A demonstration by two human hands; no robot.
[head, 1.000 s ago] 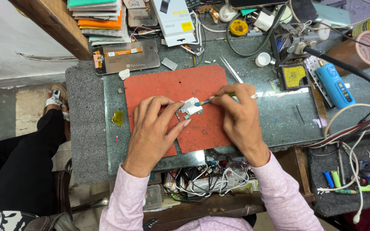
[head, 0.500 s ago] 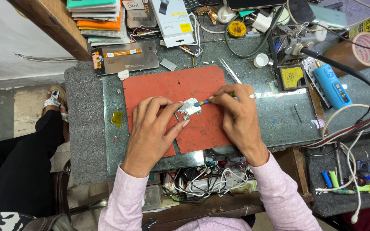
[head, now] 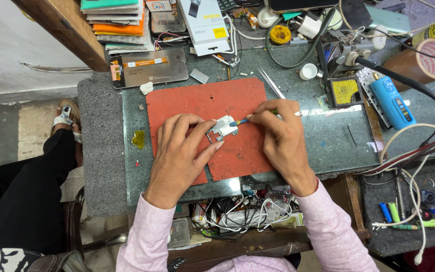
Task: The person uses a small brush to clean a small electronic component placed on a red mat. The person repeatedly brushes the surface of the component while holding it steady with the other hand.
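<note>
On red mat [head: 197, 108], centre: small metal circuit part [head: 222, 128] pinned under left hand [head: 179, 151] fingertips; right hand [head: 278, 133] pinching blue-tipped tool [head: 241, 122] against it. Risk: tool skidding off, part sliding loose, if pressure eases.

Very little differs across the second. Left hand [head: 179, 153] sits a touch lower on the red mat [head: 197, 103] than a second ago, fingertips closing in on the small metal part [head: 222, 127] from its near side. Right hand [head: 280, 136] drifts slightly toward the part; the blue-tipped tool [head: 240, 122] in its fingers now meets the part's right edge at a flatter angle. The view itself shifts a little, bench clutter sliding toward the upper frame edge.
</note>
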